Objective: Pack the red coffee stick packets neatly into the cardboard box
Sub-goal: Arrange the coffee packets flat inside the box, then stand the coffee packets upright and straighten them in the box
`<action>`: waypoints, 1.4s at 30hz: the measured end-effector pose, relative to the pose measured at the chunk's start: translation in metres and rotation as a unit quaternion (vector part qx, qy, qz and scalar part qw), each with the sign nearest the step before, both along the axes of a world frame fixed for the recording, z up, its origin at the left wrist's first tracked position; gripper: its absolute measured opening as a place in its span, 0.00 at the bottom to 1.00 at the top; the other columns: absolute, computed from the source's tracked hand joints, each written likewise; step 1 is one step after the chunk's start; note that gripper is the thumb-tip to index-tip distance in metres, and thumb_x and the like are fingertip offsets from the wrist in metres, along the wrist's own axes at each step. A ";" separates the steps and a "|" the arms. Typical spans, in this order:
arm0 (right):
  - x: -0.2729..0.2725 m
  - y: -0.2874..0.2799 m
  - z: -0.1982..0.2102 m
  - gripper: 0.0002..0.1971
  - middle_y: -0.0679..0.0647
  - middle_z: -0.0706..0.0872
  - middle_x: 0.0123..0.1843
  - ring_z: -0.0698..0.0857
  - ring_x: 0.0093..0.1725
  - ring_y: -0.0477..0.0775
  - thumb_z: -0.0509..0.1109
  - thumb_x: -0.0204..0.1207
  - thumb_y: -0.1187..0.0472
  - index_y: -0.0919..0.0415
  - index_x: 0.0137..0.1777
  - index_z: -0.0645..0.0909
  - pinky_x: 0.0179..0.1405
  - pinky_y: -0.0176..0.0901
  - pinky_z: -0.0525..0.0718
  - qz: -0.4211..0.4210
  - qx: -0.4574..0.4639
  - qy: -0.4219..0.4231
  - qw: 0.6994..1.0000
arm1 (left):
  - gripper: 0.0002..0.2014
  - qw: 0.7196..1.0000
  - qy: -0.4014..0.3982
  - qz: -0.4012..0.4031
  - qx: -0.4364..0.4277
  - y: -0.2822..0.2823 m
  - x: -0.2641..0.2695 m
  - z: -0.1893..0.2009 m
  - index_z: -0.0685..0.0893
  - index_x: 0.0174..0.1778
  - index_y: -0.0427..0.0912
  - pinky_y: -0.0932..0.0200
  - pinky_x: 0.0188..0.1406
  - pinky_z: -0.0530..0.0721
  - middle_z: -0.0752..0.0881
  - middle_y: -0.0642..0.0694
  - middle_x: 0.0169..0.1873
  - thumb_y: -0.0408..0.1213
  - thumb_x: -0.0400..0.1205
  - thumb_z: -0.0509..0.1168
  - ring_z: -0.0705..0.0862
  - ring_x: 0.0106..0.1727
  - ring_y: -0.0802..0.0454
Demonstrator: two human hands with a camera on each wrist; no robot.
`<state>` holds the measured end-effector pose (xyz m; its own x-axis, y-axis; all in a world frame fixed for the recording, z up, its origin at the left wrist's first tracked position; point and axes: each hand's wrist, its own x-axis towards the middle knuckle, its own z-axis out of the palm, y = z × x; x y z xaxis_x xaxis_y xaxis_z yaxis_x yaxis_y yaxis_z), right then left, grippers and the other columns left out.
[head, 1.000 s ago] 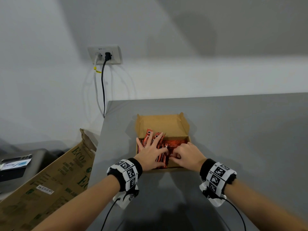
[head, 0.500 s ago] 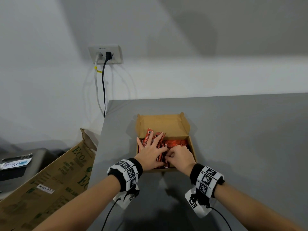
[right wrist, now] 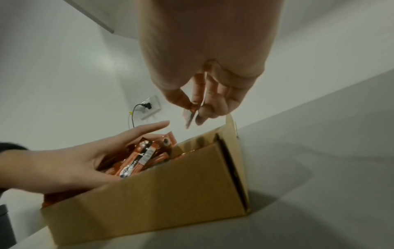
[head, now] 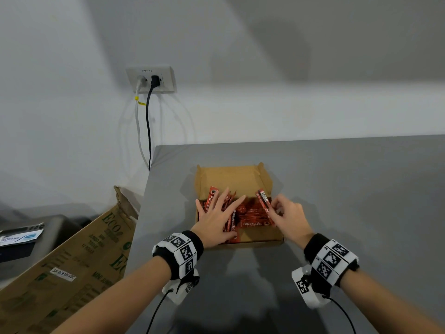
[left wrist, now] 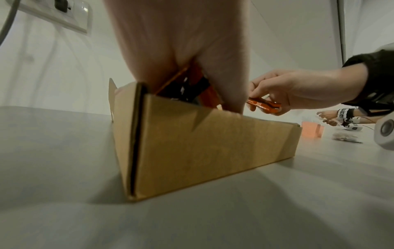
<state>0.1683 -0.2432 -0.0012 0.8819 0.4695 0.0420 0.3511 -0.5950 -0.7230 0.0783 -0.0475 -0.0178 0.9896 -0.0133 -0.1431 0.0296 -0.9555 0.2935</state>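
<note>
An open cardboard box sits on the grey table, its lid standing up at the far side. Several red coffee stick packets lie inside it. My left hand rests flat with spread, straight fingers on the packets in the box's left half. My right hand hovers over the box's right side and pinches one red packet between thumb and fingers, lifted above the others.
The grey table ends at its left edge near a large printed carton leaning on the floor. A wall socket with two cables is behind. In the left wrist view another person's hand and small items lie far right.
My right hand has moved from the middle of the box to its right side and lifted one packet out of the pile. The left hand has stayed flat on the packets.
</note>
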 end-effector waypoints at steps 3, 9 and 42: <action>0.000 -0.004 -0.003 0.15 0.52 0.83 0.33 0.83 0.32 0.50 0.69 0.76 0.64 0.50 0.34 0.68 0.28 0.30 0.79 -0.012 0.009 -0.005 1.000 | 0.45 0.999 -0.030 0.031 -0.024 -0.001 -0.004 -0.001 0.39 0.81 0.60 0.25 0.73 0.37 0.39 0.47 0.82 0.52 0.78 0.66 0.39 0.83 0.46; -0.008 0.004 -0.006 0.18 0.52 0.85 0.43 0.85 0.39 0.46 0.64 0.76 0.73 0.59 0.64 0.76 0.42 0.22 0.79 0.058 0.028 -0.017 0.998 | 0.49 0.986 -0.100 0.077 -0.111 -0.001 -0.011 -0.009 0.43 0.82 0.52 0.47 0.80 0.44 0.48 0.43 0.82 0.47 0.74 0.70 0.45 0.83 0.46; -0.031 0.045 -0.011 0.08 0.48 0.75 0.29 0.71 0.25 0.41 0.57 0.83 0.64 0.60 0.42 0.74 0.26 0.30 0.70 -0.027 0.139 0.065 0.988 | 0.38 0.853 -0.259 0.180 -0.415 0.001 -0.019 0.023 0.39 0.82 0.51 0.63 0.62 0.79 0.82 0.45 0.58 0.23 0.84 0.55 0.83 0.53 0.47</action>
